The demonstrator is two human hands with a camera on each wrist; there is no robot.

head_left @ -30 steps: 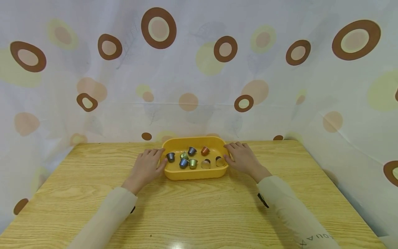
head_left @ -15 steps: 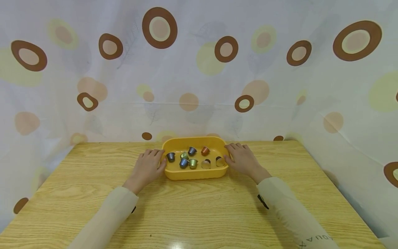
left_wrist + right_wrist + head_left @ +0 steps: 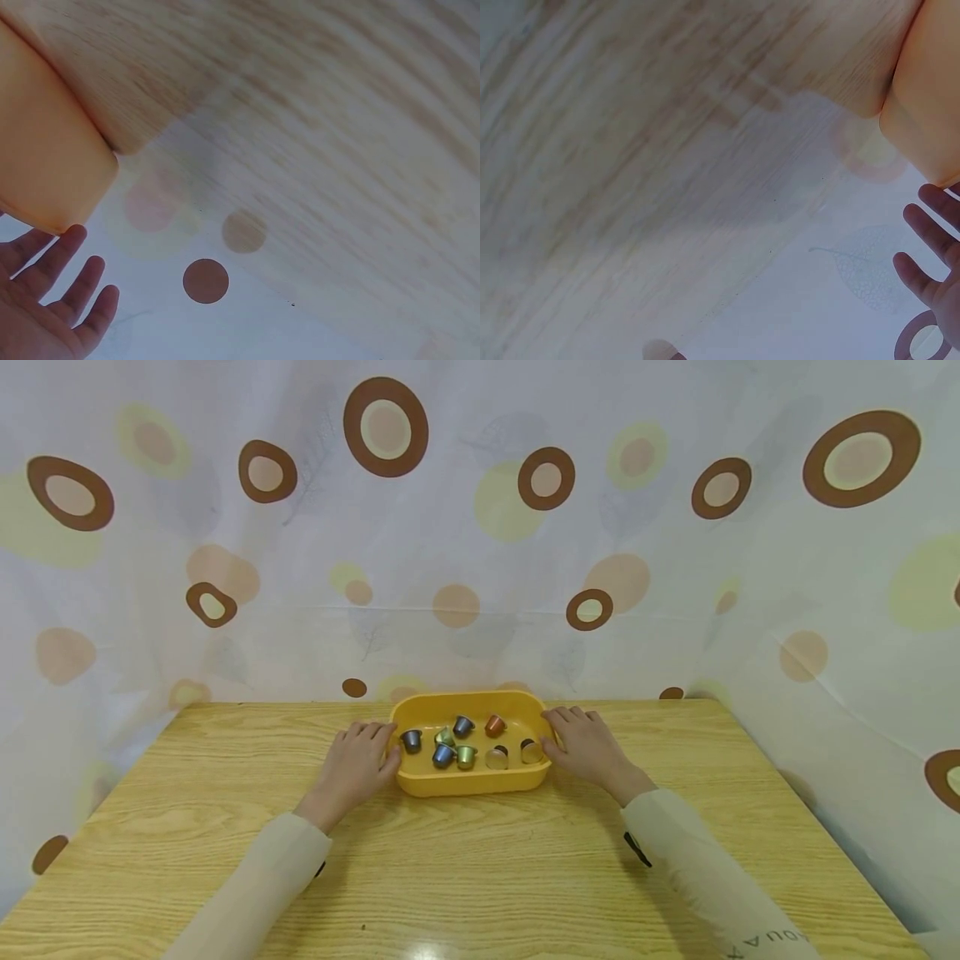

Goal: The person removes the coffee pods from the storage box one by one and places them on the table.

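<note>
A yellow plastic tray (image 3: 472, 784) stands at the back of the wooden table, with several coffee capsules lying in it. Dark grey, blue, green and orange capsules are among them, such as the orange capsule (image 3: 495, 725). My left hand (image 3: 356, 766) holds the tray's left end by the rim, thumb at the edge. At the right end, my right hand (image 3: 588, 745) holds the rim the same way. In the left wrist view, fingers (image 3: 56, 259) touch the tray's rim while others stand apart from it; the thumb is hidden. Similar fingers (image 3: 930, 225) show in the right wrist view.
The wood-grain table (image 3: 465, 877) stretches from the tray toward me. A white curtain (image 3: 450, 552) with brown and pastel round patterns closes off the back and both sides. The tray sits near the table's back edge.
The tray and both hands have shifted very slightly toward me over the last half second. Both hands keep their places on the rim, and the capsules lie as before.
</note>
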